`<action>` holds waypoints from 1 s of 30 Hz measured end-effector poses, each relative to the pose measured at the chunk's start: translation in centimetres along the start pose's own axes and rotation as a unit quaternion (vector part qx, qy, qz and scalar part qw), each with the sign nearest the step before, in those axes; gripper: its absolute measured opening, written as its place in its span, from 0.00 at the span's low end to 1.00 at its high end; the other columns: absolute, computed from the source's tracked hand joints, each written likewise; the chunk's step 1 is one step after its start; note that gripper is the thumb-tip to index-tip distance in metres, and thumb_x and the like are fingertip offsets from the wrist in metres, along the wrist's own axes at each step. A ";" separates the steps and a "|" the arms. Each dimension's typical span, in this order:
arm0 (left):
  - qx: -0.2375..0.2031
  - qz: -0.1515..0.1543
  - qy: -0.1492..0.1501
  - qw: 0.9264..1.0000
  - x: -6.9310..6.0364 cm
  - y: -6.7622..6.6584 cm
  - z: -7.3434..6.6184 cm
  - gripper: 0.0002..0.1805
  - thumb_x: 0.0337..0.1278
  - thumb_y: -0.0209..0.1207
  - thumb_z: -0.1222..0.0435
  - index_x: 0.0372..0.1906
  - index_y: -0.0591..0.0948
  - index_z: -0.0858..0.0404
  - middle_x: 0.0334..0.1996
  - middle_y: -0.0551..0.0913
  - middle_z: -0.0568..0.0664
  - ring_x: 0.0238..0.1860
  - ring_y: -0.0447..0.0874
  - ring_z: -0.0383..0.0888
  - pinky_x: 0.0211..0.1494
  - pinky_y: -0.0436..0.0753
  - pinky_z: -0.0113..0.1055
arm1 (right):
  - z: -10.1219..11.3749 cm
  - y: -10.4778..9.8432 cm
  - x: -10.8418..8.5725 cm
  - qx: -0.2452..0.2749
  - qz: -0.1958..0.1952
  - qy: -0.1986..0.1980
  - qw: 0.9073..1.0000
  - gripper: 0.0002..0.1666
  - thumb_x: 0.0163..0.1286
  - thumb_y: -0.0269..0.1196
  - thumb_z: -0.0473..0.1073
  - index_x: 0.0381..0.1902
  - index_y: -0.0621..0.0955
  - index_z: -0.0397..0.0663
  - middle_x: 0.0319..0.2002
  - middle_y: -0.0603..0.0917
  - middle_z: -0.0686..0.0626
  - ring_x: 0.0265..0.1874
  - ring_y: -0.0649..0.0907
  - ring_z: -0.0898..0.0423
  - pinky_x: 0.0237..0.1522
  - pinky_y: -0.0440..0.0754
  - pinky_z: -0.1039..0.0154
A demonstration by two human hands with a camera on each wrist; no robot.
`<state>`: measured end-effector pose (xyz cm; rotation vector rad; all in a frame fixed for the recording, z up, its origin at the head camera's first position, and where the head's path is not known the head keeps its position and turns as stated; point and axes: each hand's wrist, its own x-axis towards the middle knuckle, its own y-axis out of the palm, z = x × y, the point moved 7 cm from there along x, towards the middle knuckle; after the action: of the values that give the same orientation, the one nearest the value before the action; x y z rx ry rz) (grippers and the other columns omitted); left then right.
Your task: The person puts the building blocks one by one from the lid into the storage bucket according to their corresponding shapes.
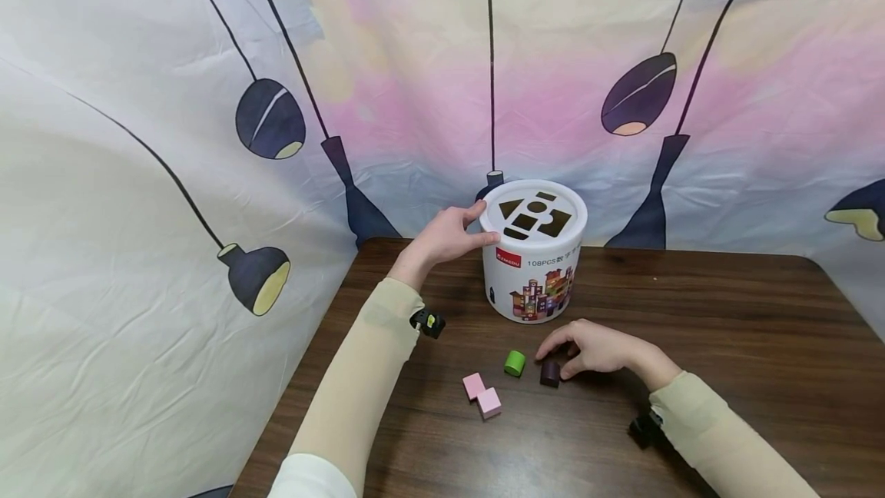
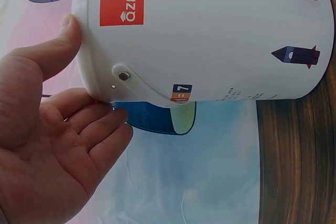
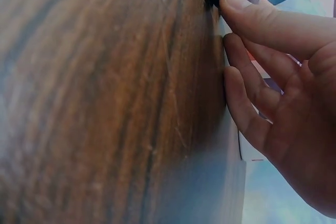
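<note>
A white bucket [image 1: 528, 283] stands upright at the back of the table, its lid [image 1: 568, 210] cut with several shaped holes. My left hand [image 1: 449, 235] rests against the left side of the lid rim, thumb toward the front, fingers loosely bent; the left wrist view shows this hand [image 2: 63, 114] from the palm side. In front of the bucket my right hand [image 1: 598, 348] pinches a dark purple cylinder block [image 1: 550, 374] standing on the table. Its thumb [image 3: 257, 17] touches the block, only part of which shows in the right wrist view. A green cylinder block [image 1: 515, 363] lies to the left.
Two pink blocks [image 1: 474, 386] lie touching, left of the green one. The brown wooden table [image 1: 726, 313] meets a hanging cloth [image 1: 429, 60] with painted lamps at its back edge. A wrist camera [image 1: 429, 323] sits on the left forearm.
</note>
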<state>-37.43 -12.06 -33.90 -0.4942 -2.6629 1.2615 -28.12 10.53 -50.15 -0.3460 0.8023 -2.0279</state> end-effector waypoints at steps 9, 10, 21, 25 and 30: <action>-0.013 -0.008 0.002 1.000 -0.1 0.1 0.2 0.47 0.70 0.68 0.44 0.85 0.61 0.53 0.82 0.63 0.48 0.82 0.61 0.47 0.80 0.67 0.48 | -0.1 0.2 0.1 -0.004 -0.008 0.002 1.000 0.20 0.67 0.77 0.37 0.55 0.91 0.58 0.54 0.89 0.59 0.55 0.84 0.58 0.52 0.84 0.58; -0.014 -0.009 0.002 1.000 -0.1 0.1 0.2 0.47 0.70 0.69 0.44 0.85 0.61 0.53 0.82 0.63 0.48 0.82 0.61 0.47 0.80 0.67 0.48 | -0.2 0.2 0.1 -0.003 -0.008 0.003 1.000 0.20 0.67 0.77 0.38 0.55 0.91 0.58 0.55 0.89 0.58 0.55 0.83 0.57 0.52 0.83 0.58; -0.021 -0.010 0.004 1.000 -0.2 0.2 0.3 0.46 0.71 0.68 0.45 0.85 0.61 0.52 0.82 0.64 0.49 0.81 0.62 0.47 0.79 0.68 0.48 | -0.3 0.8 0.1 -0.001 0.001 -0.016 1.000 0.21 0.66 0.77 0.38 0.55 0.91 0.62 0.57 0.87 0.59 0.57 0.82 0.58 0.51 0.81 0.58; -0.020 -0.010 0.007 1.000 -0.2 0.2 0.2 0.46 0.71 0.68 0.45 0.85 0.61 0.53 0.82 0.63 0.48 0.81 0.62 0.47 0.79 0.68 0.48 | -0.5 0.7 0.1 0.000 0.005 -0.011 1.000 0.18 0.69 0.77 0.41 0.54 0.90 0.64 0.55 0.86 0.61 0.54 0.82 0.60 0.52 0.81 0.59; -0.022 -0.010 0.011 1.000 0.0 0.3 0.2 0.46 0.71 0.68 0.45 0.85 0.61 0.53 0.83 0.62 0.47 0.81 0.63 0.47 0.79 0.69 0.47 | -0.8 0.7 0.0 0.005 0.009 0.007 1.000 0.16 0.72 0.75 0.45 0.55 0.87 0.65 0.52 0.87 0.62 0.49 0.82 0.60 0.51 0.81 0.60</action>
<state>-37.40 -12.09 -34.25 -0.4826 -2.6764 1.1876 -28.08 10.62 -51.16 -0.3167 0.8007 -2.0187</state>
